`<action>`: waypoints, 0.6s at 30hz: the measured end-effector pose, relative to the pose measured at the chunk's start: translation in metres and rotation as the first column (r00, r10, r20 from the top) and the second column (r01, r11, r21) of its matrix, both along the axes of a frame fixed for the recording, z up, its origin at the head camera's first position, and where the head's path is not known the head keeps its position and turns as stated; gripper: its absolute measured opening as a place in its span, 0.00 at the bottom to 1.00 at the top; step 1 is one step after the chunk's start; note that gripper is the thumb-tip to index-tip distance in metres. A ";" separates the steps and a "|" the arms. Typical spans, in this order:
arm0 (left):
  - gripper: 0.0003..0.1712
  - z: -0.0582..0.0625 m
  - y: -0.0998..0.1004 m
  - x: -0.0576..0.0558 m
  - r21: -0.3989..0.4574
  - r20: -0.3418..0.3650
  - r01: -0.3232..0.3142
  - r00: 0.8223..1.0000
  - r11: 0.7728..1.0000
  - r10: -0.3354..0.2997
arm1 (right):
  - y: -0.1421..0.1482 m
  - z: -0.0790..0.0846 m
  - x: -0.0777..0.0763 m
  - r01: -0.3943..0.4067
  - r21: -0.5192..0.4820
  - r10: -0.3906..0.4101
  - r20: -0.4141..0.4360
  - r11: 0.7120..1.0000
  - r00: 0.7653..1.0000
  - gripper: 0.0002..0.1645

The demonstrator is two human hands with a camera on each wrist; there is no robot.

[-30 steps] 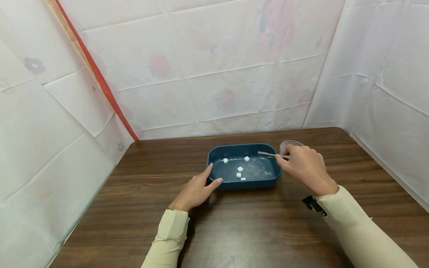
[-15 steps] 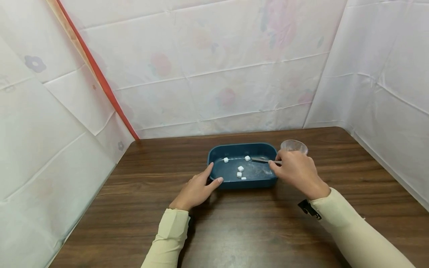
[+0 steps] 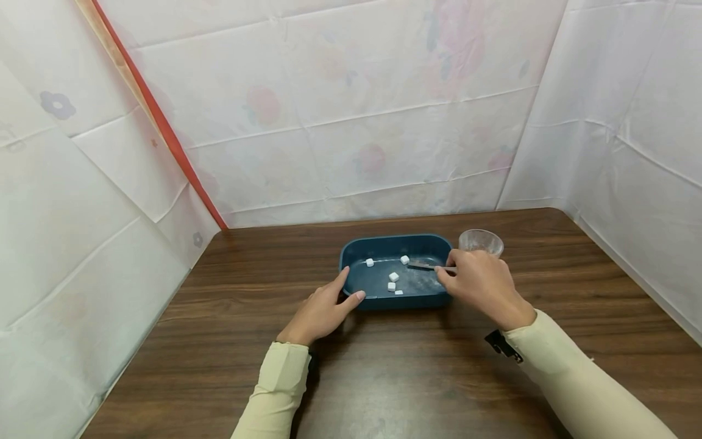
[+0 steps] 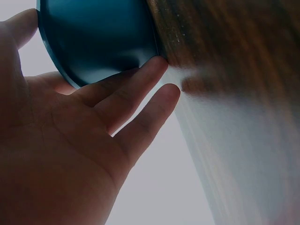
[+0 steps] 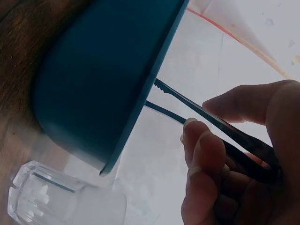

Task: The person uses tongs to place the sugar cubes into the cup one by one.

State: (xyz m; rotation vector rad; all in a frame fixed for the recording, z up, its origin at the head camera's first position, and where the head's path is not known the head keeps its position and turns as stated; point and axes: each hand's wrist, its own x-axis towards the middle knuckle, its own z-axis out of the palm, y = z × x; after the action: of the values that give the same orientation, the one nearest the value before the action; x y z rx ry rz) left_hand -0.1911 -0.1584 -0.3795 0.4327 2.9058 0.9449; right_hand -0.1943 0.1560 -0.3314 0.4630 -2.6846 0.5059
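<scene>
My right hand (image 3: 482, 283) pinches metal tweezers (image 5: 211, 119) between thumb and fingers. In the right wrist view, the two arms stand apart and their tips pass behind the rim of a dark blue dish (image 3: 403, 302). From the head, the tweezers' end lies inside the dish, beside a small white cube (image 3: 404, 260). Several more such cubes lie on the dish floor, one farther left (image 3: 370, 263) and others near the front. At the dish's left end, my left hand (image 3: 318, 312) rests with fairly straight fingers and thumb against the rim and outer wall.
A clear glass (image 3: 480, 241) stands just right of the dish, partly behind my right hand. The dark wooden table (image 3: 219, 341) reaches back to a patterned white cloth (image 3: 340, 122), with more white cloth on both sides.
My right hand has moved left and slightly toward me, bringing the tweezers' end from the dish's back right down beside a cube. More of the glass shows. My left hand stays put.
</scene>
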 end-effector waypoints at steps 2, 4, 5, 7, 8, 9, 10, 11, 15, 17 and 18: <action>0.50 0.000 0.000 0.000 0.002 0.001 0.001 1.000 1.000 -0.001 | -0.001 -0.002 0.000 -0.006 0.004 0.006 -0.005 1.000 1.000 0.12; 0.50 0.000 0.000 0.000 0.005 0.002 0.002 1.000 1.000 -0.002 | -0.002 -0.003 -0.001 -0.016 0.006 0.016 -0.008 1.000 1.000 0.12; 0.50 -0.001 0.000 0.000 0.006 0.002 0.002 1.000 1.000 -0.002 | -0.003 -0.004 -0.001 -0.021 0.007 0.021 -0.010 1.000 1.000 0.12; 0.50 -0.001 0.000 0.001 0.008 0.004 0.002 1.000 1.000 -0.002 | -0.005 -0.006 -0.001 -0.033 0.011 0.033 -0.015 0.999 0.999 0.12; 0.50 -0.001 0.000 0.000 0.009 0.002 0.003 1.000 1.000 -0.003 | -0.006 -0.007 0.000 -0.037 0.011 0.038 -0.017 0.999 0.999 0.12; 0.50 -0.001 0.000 0.000 0.009 0.002 0.003 1.000 1.000 -0.003 | -0.007 -0.008 0.000 -0.043 0.012 0.043 -0.022 0.999 0.999 0.12; 0.50 -0.001 0.000 0.000 0.008 0.003 0.002 1.000 1.000 -0.002 | -0.008 -0.009 0.000 -0.049 0.011 0.049 -0.027 0.999 0.998 0.12; 0.50 -0.001 0.000 0.000 0.007 0.001 0.002 1.000 1.000 -0.002 | -0.009 -0.010 0.000 -0.055 0.011 0.055 -0.032 0.998 0.998 0.12; 0.50 0.000 0.001 0.000 0.003 0.004 -0.003 1.000 1.000 0.003 | -0.011 -0.013 0.000 -0.081 0.011 0.082 -0.061 0.997 0.995 0.12; 0.50 0.000 0.001 0.000 0.002 0.003 -0.003 1.000 1.000 0.003 | -0.012 -0.014 0.000 -0.095 0.017 0.096 -0.072 0.995 0.993 0.12; 0.50 0.001 0.001 0.001 0.001 0.004 -0.003 1.000 1.000 0.003 | -0.012 -0.014 0.000 -0.102 0.021 0.103 -0.077 0.995 0.992 0.12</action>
State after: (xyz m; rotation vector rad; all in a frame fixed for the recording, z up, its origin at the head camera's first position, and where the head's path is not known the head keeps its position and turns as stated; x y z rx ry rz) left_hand -0.1905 -0.1571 -0.3787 0.4267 2.9035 0.9470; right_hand -0.1940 0.1438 -0.3456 0.6149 -2.6020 0.4842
